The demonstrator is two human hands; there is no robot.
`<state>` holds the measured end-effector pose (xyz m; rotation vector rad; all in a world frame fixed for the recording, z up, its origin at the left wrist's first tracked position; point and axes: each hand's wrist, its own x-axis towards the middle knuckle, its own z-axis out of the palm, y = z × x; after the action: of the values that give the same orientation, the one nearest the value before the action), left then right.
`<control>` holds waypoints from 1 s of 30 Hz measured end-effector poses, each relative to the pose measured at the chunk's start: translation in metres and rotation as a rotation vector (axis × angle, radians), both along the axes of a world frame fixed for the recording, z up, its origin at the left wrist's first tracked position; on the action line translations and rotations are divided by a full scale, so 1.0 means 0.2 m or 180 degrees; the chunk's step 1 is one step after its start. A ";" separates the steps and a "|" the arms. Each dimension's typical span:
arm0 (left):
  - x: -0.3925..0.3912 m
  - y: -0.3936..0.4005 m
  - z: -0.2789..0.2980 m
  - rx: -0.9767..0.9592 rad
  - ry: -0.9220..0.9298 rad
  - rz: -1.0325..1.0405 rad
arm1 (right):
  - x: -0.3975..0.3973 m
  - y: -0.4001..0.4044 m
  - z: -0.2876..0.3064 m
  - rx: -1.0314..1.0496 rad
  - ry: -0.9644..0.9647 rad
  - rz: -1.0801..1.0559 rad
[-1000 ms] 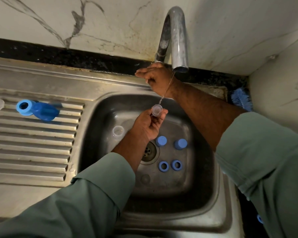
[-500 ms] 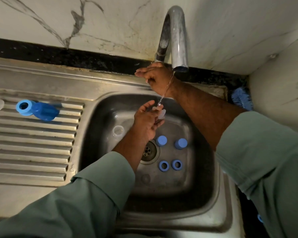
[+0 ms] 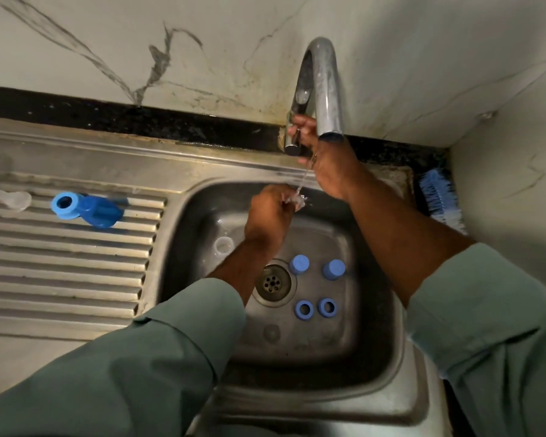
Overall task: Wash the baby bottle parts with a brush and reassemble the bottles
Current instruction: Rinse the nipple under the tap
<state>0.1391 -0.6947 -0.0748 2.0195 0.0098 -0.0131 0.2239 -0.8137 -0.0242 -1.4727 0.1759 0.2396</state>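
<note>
Pale marble-look wall (image 3: pixel 202 52) running across far side, grey veins and brownish stains showing near tap. Second pale wall (image 3: pixel 511 171) meeting it at right, forming corner. Black stone strip (image 3: pixel 123 121) lying along wall foot, speckled, glistening wet. Steel sink unit (image 3: pixel 76 159) sitting in counter, ribbed drainboard (image 3: pixel 60 272) stretching left, basin rim (image 3: pixel 401 405) dulling at near right. Chrome tap (image 3: pixel 325 83) arching out from far wall. Light staying dim, warm, shadows pooling in basin corners.

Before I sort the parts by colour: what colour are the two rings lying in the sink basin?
Both rings are blue, seen clearly in the head view beside the drain.
</note>
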 end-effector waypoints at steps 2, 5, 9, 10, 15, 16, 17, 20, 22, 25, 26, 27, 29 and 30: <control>-0.02 0.02 0.06 0.0170 -0.0039 -0.0242 | -0.06 -0.01 0.01 0.0051 0.0047 -0.0066; -0.04 0.06 0.22 0.0328 -0.0352 -0.0287 | -0.18 0.02 0.06 -0.0287 -0.0026 -0.0433; -0.10 0.13 0.32 0.0622 -0.1126 -0.0343 | -0.42 -0.06 0.04 -0.0979 -0.0070 -0.0715; -0.14 0.13 0.28 0.1263 -0.0477 -0.0808 | -0.50 -0.07 0.03 -0.1154 -0.0084 -0.0607; -0.39 0.21 0.13 0.2039 0.0324 -0.0988 | -0.83 -0.13 -0.15 -0.2289 -0.0027 0.0244; -0.41 0.22 0.14 0.2187 0.0382 -0.1116 | -0.86 -0.14 -0.17 -0.2425 -0.0036 0.0278; -0.46 0.24 0.14 0.2293 0.0528 -0.1368 | -0.90 -0.13 -0.19 -0.2541 -0.0053 0.0364; -0.55 0.33 0.13 0.2255 0.0630 -0.1194 | -0.97 -0.04 -0.13 -0.2672 -0.0291 0.0657; -0.60 0.39 0.14 0.2471 0.0662 -0.1152 | -1.01 0.03 -0.08 -0.2702 -0.0392 0.0785; -0.61 0.51 0.20 0.2407 0.0429 -0.0749 | -0.99 0.15 -0.01 -0.2794 -0.0576 0.1182; -0.62 0.55 0.22 0.2248 0.0418 -0.0653 | -0.99 0.20 0.00 -0.2736 -0.0620 0.1237; -0.64 0.61 0.25 0.2085 0.0405 -0.0504 | -0.98 0.26 0.02 -0.2686 -0.0719 0.1330; -0.67 0.74 0.31 0.1854 0.0403 -0.0144 | -0.96 0.41 0.04 -0.2603 -0.0863 0.1544; -0.69 0.81 0.33 0.1795 0.0402 0.0014 | -0.94 0.49 0.05 -0.2557 -0.0936 0.1685</control>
<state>0.0010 -0.5335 -0.0079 2.5792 0.1087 -0.1499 0.0350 -0.7161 -0.0150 -2.3209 -0.4134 0.4002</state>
